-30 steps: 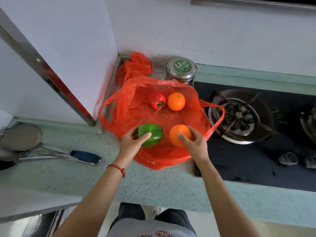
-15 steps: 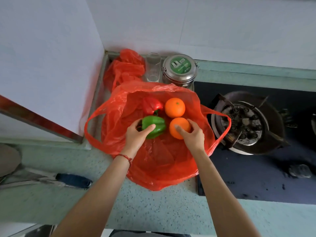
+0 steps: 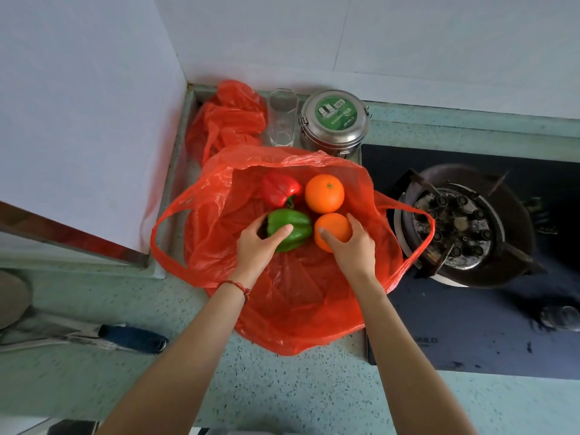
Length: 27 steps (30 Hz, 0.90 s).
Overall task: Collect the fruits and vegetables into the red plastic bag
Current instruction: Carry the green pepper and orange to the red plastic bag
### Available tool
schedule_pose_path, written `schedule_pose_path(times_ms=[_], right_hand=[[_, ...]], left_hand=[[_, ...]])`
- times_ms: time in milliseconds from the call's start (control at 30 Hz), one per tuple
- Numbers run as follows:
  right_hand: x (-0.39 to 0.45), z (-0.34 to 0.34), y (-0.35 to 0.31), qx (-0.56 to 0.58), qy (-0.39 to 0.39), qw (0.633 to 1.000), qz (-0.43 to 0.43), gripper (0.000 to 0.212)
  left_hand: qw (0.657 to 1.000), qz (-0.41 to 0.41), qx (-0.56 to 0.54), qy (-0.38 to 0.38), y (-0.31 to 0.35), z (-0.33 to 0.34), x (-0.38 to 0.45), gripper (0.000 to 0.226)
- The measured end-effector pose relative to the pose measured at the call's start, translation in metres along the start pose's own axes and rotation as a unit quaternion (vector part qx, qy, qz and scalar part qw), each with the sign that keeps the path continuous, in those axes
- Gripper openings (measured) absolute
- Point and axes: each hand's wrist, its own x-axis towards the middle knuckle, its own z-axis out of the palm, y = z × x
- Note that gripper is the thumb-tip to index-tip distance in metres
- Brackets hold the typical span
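A red plastic bag (image 3: pixel 292 306) lies open on the counter, its mouth spread wide. Inside it, at the back, sit a red bell pepper (image 3: pixel 279 188) and an orange (image 3: pixel 324 193). My left hand (image 3: pixel 259 248) grips a green bell pepper (image 3: pixel 295 226) within the bag's mouth, just in front of the red pepper. My right hand (image 3: pixel 353 248) grips a second orange (image 3: pixel 334 229) right beside it, below the first orange. The bag's two handles loop out to the left and right.
A second crumpled red bag (image 3: pixel 229 120), a clear glass (image 3: pixel 282 120) and a steel tin with a green label (image 3: pixel 334 120) stand behind the bag. A gas burner (image 3: pixel 455 227) on a black hob is at the right. A blue-handled knife (image 3: pixel 131 337) lies at the left.
Both hands have carried the green pepper and the orange further back into the bag, up against the red pepper and the other orange. The camera has moved in closer.
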Motion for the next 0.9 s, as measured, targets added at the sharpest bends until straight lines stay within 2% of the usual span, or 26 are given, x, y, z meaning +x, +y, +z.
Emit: schedule_pose_path(times_ms=[200, 400, 567, 667, 767, 900], right_hand=[[-0.006, -0.003, 0.0, -0.012, -0.007, 1.0, -0.008, 0.077], [-0.021, -0.008, 0.002, -0.021, 0.012, 0.999, -0.032, 0.071], [-0.044, -0.013, 0.003, -0.019, 0.037, 0.998, -0.054, 0.065], [-0.062, -0.017, 0.007, -0.023, 0.062, 0.995, -0.07, 0.06], [-0.084, -0.022, 0.013, -0.036, 0.084, 0.993, -0.069, 0.058], [-0.113, -0.031, 0.025, -0.077, 0.125, 0.987, -0.062, 0.057]], left_hand=[[1.0, -0.002, -0.005, -0.008, 0.001, -0.002, -0.003, 0.084], [0.999, 0.031, 0.013, -0.006, 0.004, -0.008, -0.011, 0.066], [0.99, 0.119, 0.074, -0.014, 0.008, -0.017, -0.03, 0.062], [0.972, 0.192, 0.133, -0.033, 0.006, -0.022, -0.044, 0.062], [0.943, 0.266, 0.195, -0.037, -0.001, -0.024, -0.054, 0.069], [0.9, 0.341, 0.26, -0.073, -0.005, -0.023, -0.067, 0.065]])
